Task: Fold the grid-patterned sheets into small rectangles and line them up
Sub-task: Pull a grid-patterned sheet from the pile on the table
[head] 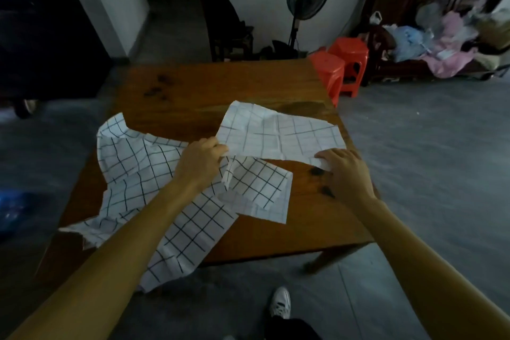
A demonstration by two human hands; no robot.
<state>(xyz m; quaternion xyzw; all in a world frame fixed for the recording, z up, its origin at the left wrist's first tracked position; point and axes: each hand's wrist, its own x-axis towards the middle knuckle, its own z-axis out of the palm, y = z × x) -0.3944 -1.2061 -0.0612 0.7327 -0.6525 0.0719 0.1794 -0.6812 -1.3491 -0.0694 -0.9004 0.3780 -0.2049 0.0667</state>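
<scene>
Left hand (200,161) fingers pinch the faint-grid sheet (278,134); right hand (349,174) fingers curl, pinching its near corner.

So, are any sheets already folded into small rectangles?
No, every sheet on the table lies open and crumpled.
</scene>
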